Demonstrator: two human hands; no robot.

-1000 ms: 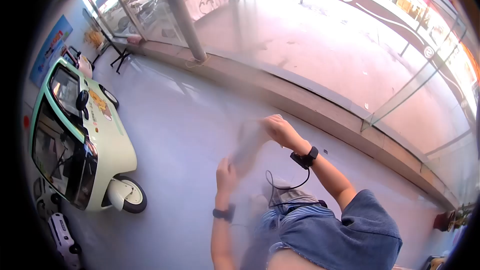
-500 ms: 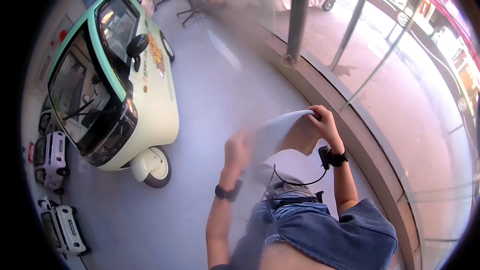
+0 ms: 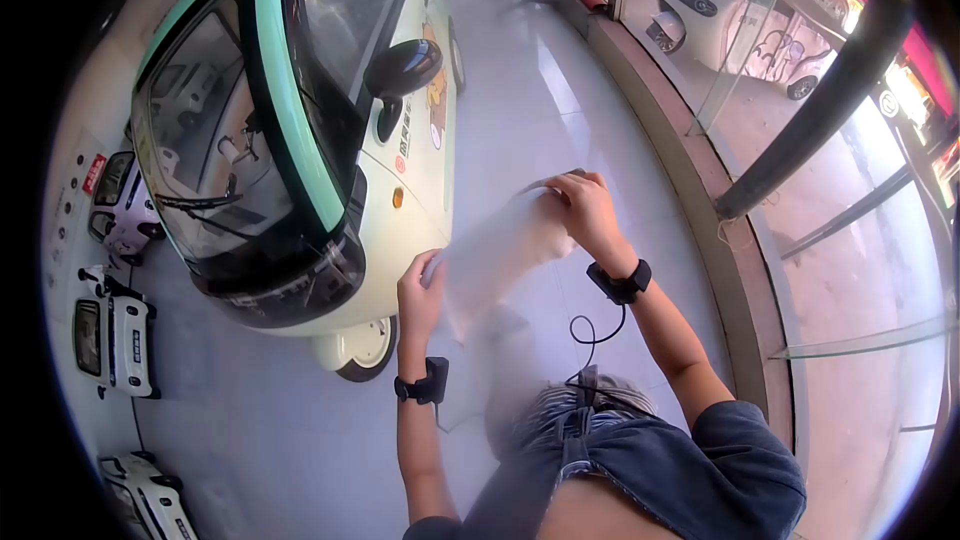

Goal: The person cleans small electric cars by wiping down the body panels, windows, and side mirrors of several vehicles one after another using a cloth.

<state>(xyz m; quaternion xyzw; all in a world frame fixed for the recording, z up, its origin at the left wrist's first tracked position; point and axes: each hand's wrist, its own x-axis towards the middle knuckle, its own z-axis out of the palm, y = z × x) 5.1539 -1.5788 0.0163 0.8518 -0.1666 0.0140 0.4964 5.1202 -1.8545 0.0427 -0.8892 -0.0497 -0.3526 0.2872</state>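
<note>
A thin cloth (image 3: 505, 252), pale grey to brownish and smeared by motion, stretches between my two hands. My left hand (image 3: 419, 292) pinches its left edge, thumb up, beside the cream lower body of a small three-wheeled vehicle (image 3: 400, 225). Higher and to the right, my right hand (image 3: 590, 212) grips the cloth's other top corner with bent fingers. The cloth hangs in the air over the floor, and its lower edge is too blurred to make out. Each wrist wears a black strapped device; a thin black cable runs from the right one toward my waist.
The vehicle has a mint-green frame, a side mirror (image 3: 403, 68) sticking out and a front wheel (image 3: 365, 348). Model cars (image 3: 115, 345) line the left wall. A low ledge (image 3: 690, 155) with glass panels and a dark post (image 3: 820, 105) runs along my right.
The vehicle now appears larger and closer. Both hands still hold the cloth; they have shifted left and up in view, and the cloth has swung.
</note>
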